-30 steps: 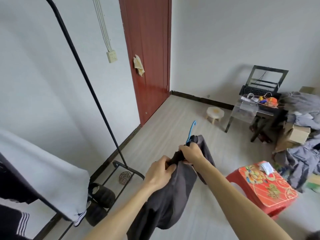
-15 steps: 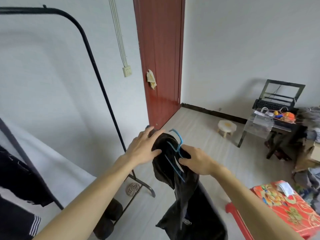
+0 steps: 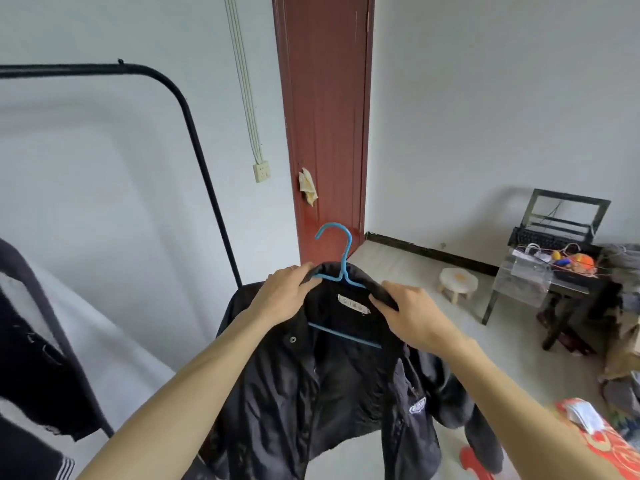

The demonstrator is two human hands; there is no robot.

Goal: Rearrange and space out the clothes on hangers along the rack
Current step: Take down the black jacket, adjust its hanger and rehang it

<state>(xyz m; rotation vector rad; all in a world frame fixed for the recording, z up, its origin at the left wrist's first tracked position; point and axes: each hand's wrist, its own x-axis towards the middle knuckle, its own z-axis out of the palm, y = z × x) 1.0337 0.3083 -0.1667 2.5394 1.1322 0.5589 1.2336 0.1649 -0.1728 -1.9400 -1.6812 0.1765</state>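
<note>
Black curved metal clothes rack (image 3: 194, 133) on the left, dark and white garments (image 3: 38, 341) hanging there. Held up just right of it: shiny black jacket (image 3: 329, 382) on thin blue wire hanger (image 3: 341, 268), left hand (image 3: 285, 294) and right hand (image 3: 412, 315) each pinching the collar, grip closed on fabric.

rack bar (image 3: 86, 69) rt stretch bare, room above jacket (image 3: 329, 375) | hung clothes (image 3: 38, 358) crowd lower left
</note>
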